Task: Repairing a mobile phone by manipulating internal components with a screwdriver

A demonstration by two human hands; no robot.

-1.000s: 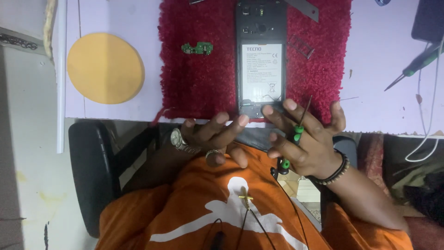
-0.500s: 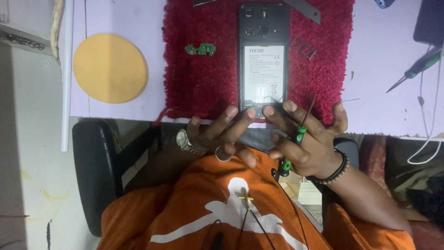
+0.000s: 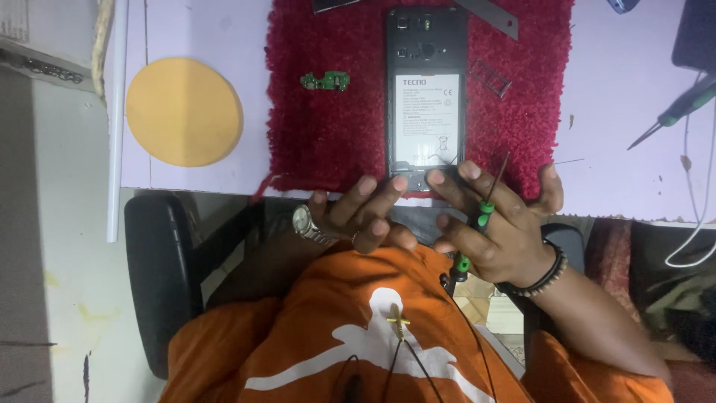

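An opened black phone (image 3: 426,97) with its white-labelled battery showing lies on a red fuzzy mat (image 3: 335,142). My left hand (image 3: 365,213), with a wristwatch, rests at the table's front edge, its fingers apart and its fingertips at the phone's lower end. My right hand (image 3: 507,224), wearing a beaded bracelet, holds a thin green-and-black screwdriver (image 3: 481,216) tucked between its fingers, tip pointing up and away. Its forefinger touches the phone's bottom edge. A small green circuit board (image 3: 326,80) lies on the mat left of the phone.
A yellow disc (image 3: 183,112) lies on the pale table at left. A second green screwdriver (image 3: 675,112) and a white cable (image 3: 697,216) are at right. A metal strip (image 3: 488,15) and a small clear part (image 3: 490,77) lie near the phone's top. A black chair arm (image 3: 153,276) is below left.
My left fingers have slid right and up to the phone's lower edge. My right hand has stayed put with the screwdriver.
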